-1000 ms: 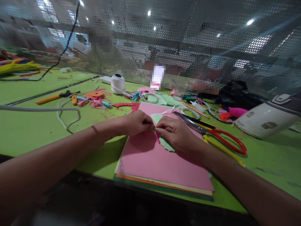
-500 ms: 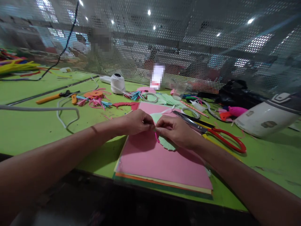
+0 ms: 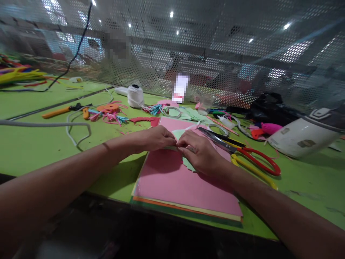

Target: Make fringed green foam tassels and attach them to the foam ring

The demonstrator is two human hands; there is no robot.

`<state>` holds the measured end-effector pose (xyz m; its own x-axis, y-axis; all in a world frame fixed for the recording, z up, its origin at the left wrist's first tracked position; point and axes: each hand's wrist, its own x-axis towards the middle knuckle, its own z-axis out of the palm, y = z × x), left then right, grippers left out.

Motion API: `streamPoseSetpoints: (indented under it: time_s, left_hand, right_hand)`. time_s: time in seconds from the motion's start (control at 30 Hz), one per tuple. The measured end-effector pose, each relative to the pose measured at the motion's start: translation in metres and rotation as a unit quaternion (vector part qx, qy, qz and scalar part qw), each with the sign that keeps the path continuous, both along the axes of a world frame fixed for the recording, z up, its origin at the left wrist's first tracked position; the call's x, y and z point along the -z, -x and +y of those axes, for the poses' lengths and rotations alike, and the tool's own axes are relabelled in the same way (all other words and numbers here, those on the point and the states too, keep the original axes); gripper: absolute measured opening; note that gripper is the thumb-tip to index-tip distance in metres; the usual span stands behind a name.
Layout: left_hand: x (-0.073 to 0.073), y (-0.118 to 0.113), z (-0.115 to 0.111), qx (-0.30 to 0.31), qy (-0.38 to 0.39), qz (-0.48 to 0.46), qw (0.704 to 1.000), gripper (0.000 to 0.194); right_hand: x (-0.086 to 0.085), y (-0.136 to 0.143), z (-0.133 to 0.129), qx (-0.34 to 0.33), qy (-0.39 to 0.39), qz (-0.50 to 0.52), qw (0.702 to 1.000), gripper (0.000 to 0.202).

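Note:
My left hand (image 3: 159, 139) and my right hand (image 3: 198, 149) meet over a stack of coloured paper (image 3: 178, 190) with a pink sheet on top. Between them is a light green paper piece (image 3: 189, 165) with a scalloped edge, pinched by both hands' fingertips. Much of the piece is hidden under the right hand. A speck of bright pink shows at its left edge; whether it is string I cannot tell. Close to the right hand and forearm lie scissors (image 3: 221, 141) with one red and one yellow handle.
Behind the stack are light green paper pieces (image 3: 188, 113), a tape roll (image 3: 215, 129) and a white thread spool (image 3: 135, 96). Orange-handled pliers (image 3: 58, 112) and a grey cable (image 3: 45, 124) lie left. At right stand a white kettle-like container (image 3: 293, 138) and a black bag (image 3: 272, 108).
The fingers have shifted slightly and closed nearer together. A pink string that hung below the fingertips is now mostly hidden. The scissors' yellow handle shows more.

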<state>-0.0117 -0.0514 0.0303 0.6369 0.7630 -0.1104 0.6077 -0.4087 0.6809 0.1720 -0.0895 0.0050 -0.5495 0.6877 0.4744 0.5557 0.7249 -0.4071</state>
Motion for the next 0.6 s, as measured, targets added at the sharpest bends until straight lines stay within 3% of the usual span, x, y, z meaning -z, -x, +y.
streamPoseSetpoints:
  time_s: [0.27,0.6]
  left_hand:
    - [-0.0003,-0.0013,-0.0002,-0.031,0.049,-0.031,0.998,0.028]
    - [0.0009,-0.0013,-0.0004,-0.021,0.004,0.005,1.0,0.026]
  right_hand:
    - [-0.0026,0.0012,-0.0028,-0.022,-0.146,-0.122,0.981,0.018]
    - [0.0004,0.0018,-0.0023,0.001,-0.118,-0.077,0.99,0.014]
